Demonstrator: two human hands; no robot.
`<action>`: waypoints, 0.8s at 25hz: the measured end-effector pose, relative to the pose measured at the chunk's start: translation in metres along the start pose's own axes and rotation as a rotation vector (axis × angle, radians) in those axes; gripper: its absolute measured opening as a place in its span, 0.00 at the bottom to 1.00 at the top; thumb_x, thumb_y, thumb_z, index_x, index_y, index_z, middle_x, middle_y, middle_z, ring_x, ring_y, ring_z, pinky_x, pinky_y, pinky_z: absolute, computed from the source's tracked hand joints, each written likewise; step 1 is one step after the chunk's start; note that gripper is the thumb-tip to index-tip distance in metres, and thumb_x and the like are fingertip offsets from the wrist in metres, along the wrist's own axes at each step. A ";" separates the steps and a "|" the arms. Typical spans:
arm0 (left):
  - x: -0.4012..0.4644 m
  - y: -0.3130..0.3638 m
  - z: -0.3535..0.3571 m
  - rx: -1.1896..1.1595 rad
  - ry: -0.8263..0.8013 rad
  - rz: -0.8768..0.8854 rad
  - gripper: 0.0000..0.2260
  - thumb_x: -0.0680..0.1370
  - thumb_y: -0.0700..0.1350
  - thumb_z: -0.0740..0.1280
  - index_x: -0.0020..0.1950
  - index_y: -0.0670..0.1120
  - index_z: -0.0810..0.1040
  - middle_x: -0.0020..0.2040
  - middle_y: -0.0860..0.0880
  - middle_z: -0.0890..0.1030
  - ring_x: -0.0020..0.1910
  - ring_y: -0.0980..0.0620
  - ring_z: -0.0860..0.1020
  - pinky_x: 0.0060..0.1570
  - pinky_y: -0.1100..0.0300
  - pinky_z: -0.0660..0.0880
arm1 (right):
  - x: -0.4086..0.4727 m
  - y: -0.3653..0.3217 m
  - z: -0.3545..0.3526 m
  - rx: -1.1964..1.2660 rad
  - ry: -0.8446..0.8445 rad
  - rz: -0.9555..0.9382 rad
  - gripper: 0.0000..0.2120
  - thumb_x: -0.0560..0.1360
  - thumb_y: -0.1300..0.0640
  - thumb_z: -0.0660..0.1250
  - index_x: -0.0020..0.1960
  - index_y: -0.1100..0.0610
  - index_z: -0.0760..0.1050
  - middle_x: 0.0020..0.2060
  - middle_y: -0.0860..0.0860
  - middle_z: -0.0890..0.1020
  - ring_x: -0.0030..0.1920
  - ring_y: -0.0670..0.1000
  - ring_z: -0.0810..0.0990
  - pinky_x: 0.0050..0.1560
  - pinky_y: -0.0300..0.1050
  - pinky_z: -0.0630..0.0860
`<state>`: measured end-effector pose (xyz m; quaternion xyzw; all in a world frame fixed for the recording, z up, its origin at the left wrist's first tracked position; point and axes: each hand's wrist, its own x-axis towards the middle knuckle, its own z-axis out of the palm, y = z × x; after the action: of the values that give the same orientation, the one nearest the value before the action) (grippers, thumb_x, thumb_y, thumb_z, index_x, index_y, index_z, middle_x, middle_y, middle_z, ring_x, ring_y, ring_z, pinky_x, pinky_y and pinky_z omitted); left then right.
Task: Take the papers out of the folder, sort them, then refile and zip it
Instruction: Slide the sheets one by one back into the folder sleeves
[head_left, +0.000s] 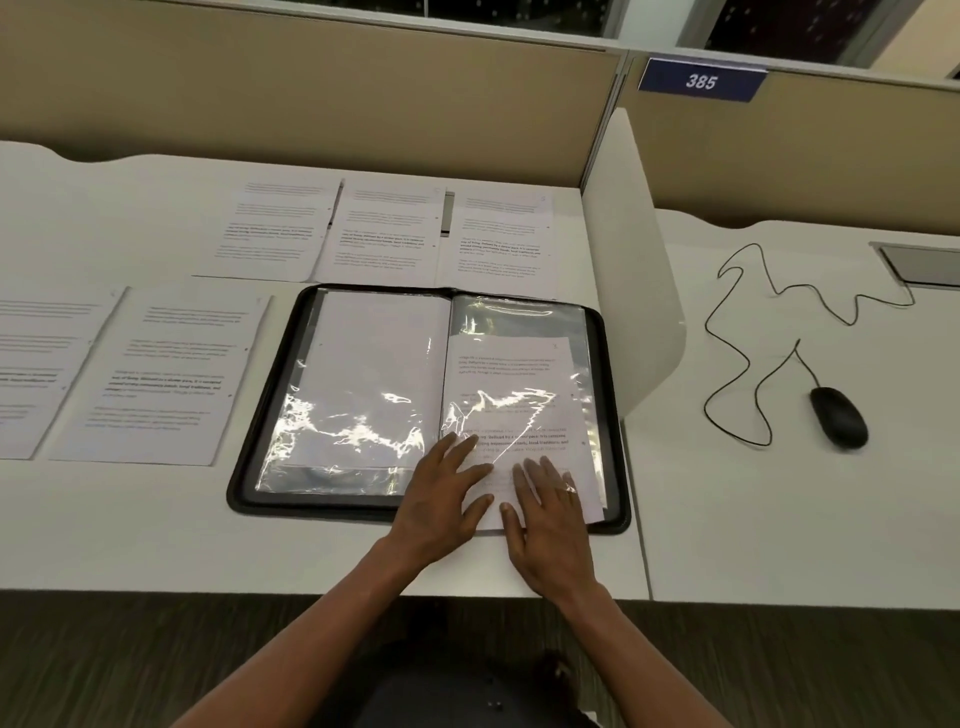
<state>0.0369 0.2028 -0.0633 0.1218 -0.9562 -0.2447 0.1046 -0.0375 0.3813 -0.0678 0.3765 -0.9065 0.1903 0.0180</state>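
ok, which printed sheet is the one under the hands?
The sheet half inside the folder's right-hand sleeve, under the left hand and right hand. The other five lie loose on the desk.

Stuff you can't really make out

Leftmost sheet (23, 371) runs off the left edge; print on all pages is too blurry to read.

The black zip folder (613, 332) lies open flat, clear sleeves shining. One printed sheet (511, 374) sits partly in its right sleeve. Five more sheets (171, 374) lie spread left and behind.
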 end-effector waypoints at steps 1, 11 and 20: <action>0.000 -0.002 0.000 0.005 -0.011 0.011 0.20 0.78 0.58 0.64 0.67 0.53 0.78 0.76 0.49 0.69 0.77 0.45 0.62 0.74 0.52 0.56 | 0.000 0.000 -0.002 0.005 0.018 0.004 0.24 0.81 0.47 0.59 0.72 0.58 0.72 0.71 0.55 0.75 0.75 0.55 0.68 0.76 0.56 0.59; 0.011 0.005 -0.001 0.099 0.116 0.150 0.06 0.77 0.46 0.69 0.50 0.47 0.84 0.58 0.48 0.83 0.63 0.44 0.77 0.63 0.48 0.72 | -0.019 -0.010 -0.005 -0.107 -0.244 0.081 0.30 0.84 0.39 0.42 0.82 0.52 0.49 0.82 0.50 0.48 0.81 0.50 0.41 0.79 0.55 0.45; 0.008 0.001 0.000 -0.076 0.118 0.107 0.09 0.77 0.47 0.68 0.54 0.49 0.85 0.59 0.51 0.83 0.65 0.49 0.76 0.64 0.51 0.72 | 0.018 -0.016 -0.007 -0.049 -0.289 0.141 0.32 0.82 0.39 0.40 0.83 0.51 0.43 0.81 0.48 0.42 0.80 0.49 0.36 0.81 0.56 0.45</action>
<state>0.0294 0.2018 -0.0617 0.0805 -0.9436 -0.2670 0.1784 -0.0403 0.3611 -0.0528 0.3349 -0.9281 0.1129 -0.1168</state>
